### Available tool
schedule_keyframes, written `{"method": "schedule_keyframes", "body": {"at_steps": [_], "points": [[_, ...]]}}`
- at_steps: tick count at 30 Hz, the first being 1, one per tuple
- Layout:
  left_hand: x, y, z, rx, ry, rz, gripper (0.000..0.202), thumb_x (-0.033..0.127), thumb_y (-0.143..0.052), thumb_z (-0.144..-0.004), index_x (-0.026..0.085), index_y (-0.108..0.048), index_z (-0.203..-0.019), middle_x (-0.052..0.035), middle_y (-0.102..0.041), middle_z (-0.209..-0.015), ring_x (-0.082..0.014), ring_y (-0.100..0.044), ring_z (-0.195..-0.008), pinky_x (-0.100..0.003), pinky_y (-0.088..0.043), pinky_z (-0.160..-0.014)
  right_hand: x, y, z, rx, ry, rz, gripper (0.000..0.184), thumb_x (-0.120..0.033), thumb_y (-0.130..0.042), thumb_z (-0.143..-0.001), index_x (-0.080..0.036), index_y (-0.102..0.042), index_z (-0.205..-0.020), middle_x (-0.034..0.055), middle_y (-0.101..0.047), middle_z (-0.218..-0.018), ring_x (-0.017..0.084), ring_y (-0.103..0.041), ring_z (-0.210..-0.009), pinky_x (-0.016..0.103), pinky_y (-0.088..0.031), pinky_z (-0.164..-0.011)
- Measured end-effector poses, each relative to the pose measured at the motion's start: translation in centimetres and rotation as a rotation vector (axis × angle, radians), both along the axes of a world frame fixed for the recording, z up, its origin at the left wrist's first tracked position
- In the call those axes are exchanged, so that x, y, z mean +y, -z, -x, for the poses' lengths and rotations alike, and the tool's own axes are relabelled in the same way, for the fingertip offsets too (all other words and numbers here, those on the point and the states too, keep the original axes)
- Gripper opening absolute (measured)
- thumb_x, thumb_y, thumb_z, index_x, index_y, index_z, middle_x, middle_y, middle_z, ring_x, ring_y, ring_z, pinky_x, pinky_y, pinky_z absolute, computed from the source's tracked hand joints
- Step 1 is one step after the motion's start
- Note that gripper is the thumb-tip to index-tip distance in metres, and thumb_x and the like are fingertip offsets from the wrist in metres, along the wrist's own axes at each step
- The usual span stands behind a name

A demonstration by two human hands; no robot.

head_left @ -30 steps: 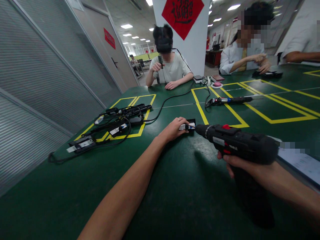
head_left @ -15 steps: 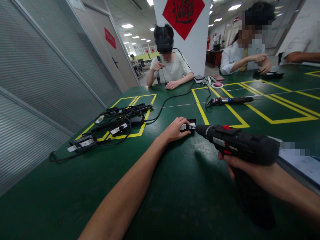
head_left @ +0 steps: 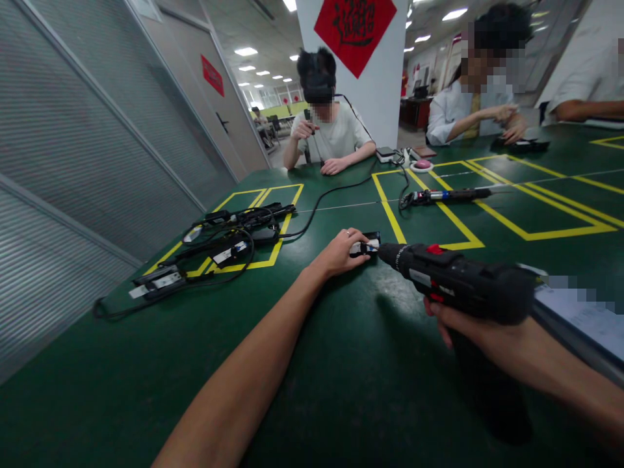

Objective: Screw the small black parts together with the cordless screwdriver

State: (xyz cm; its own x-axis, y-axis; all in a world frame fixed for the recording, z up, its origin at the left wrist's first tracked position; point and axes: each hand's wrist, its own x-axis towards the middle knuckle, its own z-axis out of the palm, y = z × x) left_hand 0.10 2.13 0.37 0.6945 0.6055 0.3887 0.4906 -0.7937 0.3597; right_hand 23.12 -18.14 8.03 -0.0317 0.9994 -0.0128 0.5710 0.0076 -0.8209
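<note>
My left hand point(head_left: 344, 252) is closed on a small black casing with a white piece in it point(head_left: 372, 238), pinning it to the table. Its fingers hide the casing's left part. In my right hand point(head_left: 470, 323) is a black cordless drill point(head_left: 453, 276) with red switches, my fingers wrapped round its grip. The drill points left, its chuck close to the casing's right end. Whether the bit touches the casing I cannot tell.
Black cabled parts point(head_left: 234, 240) lie in a heap on the left of the green table point(head_left: 331, 390). Farther off are a pen-like tool point(head_left: 453, 195) and a roll of tape point(head_left: 422, 166). A clipboard with paper point(head_left: 580, 315) lies at right. Two co-workers point(head_left: 336, 127) point(head_left: 487, 114) sit opposite.
The whole view has shifted slightly. The rear of the drill has swung a little to the left; my left hand still holds the casing in the same place.
</note>
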Motion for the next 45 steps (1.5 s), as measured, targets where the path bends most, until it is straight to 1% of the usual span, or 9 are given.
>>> {"method": "schedule_keyframes", "body": {"at_steps": [3,7,14,19,25,30,33,41,45], "points": [[0.1,0.0,0.0,-0.003,0.004,-0.001,0.033,0.034,-0.064,-0.079,0.022,-0.059,-0.109,-0.0072,-0.057,-0.112,-0.0222,-0.052,-0.103,-0.040,-0.044,-0.094,0.1,-0.2,0.0,0.016,0.002,0.120,0.033,-0.040,-0.059,-0.082,-0.022,-0.062,-0.054,-0.0024,-0.059,-0.049,0.009,-0.051,-0.043,0.022,-0.039,-0.042],[0.0,0.1,0.1,-0.003,-0.008,0.009,0.033,0.035,-0.064,-0.078,0.022,-0.059,-0.109,-0.0071,-0.057,-0.112,-0.0227,-0.052,-0.104,-0.040,-0.044,-0.094,0.1,-0.1,-0.1,0.051,-0.021,0.144,0.029,-0.042,-0.055,-0.084,-0.023,-0.066,-0.064,-0.0012,-0.065,-0.056,0.011,-0.055,-0.049,0.025,-0.042,-0.048],[-0.6,-0.4,-0.1,-0.011,-0.017,0.038,0.032,0.035,-0.062,-0.080,0.022,-0.059,-0.109,-0.0073,-0.058,-0.113,-0.0232,-0.051,-0.106,-0.041,-0.042,-0.096,-0.2,-0.4,-0.2,0.067,0.005,0.155,0.036,-0.047,-0.057,-0.082,-0.023,-0.062,-0.055,-0.0016,-0.061,-0.051,0.011,-0.051,-0.045,0.025,-0.038,-0.044],[-0.6,-0.6,-0.1,-0.018,-0.029,0.065,0.025,0.032,-0.054,-0.085,0.021,-0.059,-0.107,-0.0067,-0.059,-0.111,-0.0224,-0.051,-0.107,-0.040,-0.041,-0.098,-0.1,-0.3,0.0,0.052,0.016,0.187,0.038,-0.049,-0.056,-0.081,-0.023,-0.063,-0.055,-0.0003,-0.063,-0.054,0.012,-0.052,-0.048,0.027,-0.039,-0.047],[0.1,-0.8,0.1,-0.023,0.017,0.087,0.025,0.032,-0.057,-0.083,0.020,-0.061,-0.105,-0.0057,-0.060,-0.106,-0.0198,-0.053,-0.102,-0.036,-0.042,-0.095,-0.1,-0.2,-0.1,0.094,0.038,0.241,0.037,-0.052,-0.058,-0.080,-0.023,-0.062,-0.057,-0.0015,-0.060,-0.051,0.012,-0.050,-0.045,0.027,-0.037,-0.045],[0.0,-0.8,0.2,-0.037,0.010,0.093,0.026,0.031,-0.057,-0.083,0.021,-0.060,-0.107,-0.0052,-0.061,-0.107,-0.0197,-0.053,-0.102,-0.037,-0.042,-0.095,0.0,-0.1,-0.2,0.121,0.012,0.193,0.033,-0.049,-0.057,-0.082,-0.023,-0.064,-0.064,0.0002,-0.067,-0.060,0.016,-0.059,-0.057,0.030,-0.044,-0.057],[0.0,-0.7,0.2,-0.047,0.014,0.099,0.026,0.032,-0.057,-0.083,0.021,-0.060,-0.106,-0.0053,-0.061,-0.106,-0.0203,-0.054,-0.101,-0.038,-0.041,-0.095,0.1,0.0,-0.1,0.129,0.014,0.194,0.031,-0.049,-0.057,-0.081,-0.022,-0.065,-0.069,0.0001,-0.067,-0.060,0.017,-0.059,-0.057,0.032,-0.045,-0.059],[0.3,-0.3,0.2,-0.082,-0.008,0.121,0.023,0.030,-0.060,-0.081,0.021,-0.063,-0.102,-0.0043,-0.063,-0.104,-0.0200,-0.055,-0.100,-0.038,-0.042,-0.094,0.0,-0.4,0.1,0.110,0.005,0.205,0.038,-0.049,-0.056,-0.081,-0.023,-0.060,-0.054,0.0005,-0.065,-0.054,0.017,-0.059,-0.054,0.032,-0.044,-0.058],[0.3,-0.3,0.3,-0.090,-0.017,0.139,0.021,0.031,-0.058,-0.083,0.022,-0.063,-0.102,-0.0037,-0.063,-0.107,-0.0201,-0.054,-0.102,-0.038,-0.040,-0.097,-0.1,-0.4,0.2,0.125,0.039,0.185,0.032,-0.048,-0.059,-0.079,-0.024,-0.062,-0.057,-0.0014,-0.063,-0.051,0.016,-0.058,-0.051,0.032,-0.044,-0.057]]}}
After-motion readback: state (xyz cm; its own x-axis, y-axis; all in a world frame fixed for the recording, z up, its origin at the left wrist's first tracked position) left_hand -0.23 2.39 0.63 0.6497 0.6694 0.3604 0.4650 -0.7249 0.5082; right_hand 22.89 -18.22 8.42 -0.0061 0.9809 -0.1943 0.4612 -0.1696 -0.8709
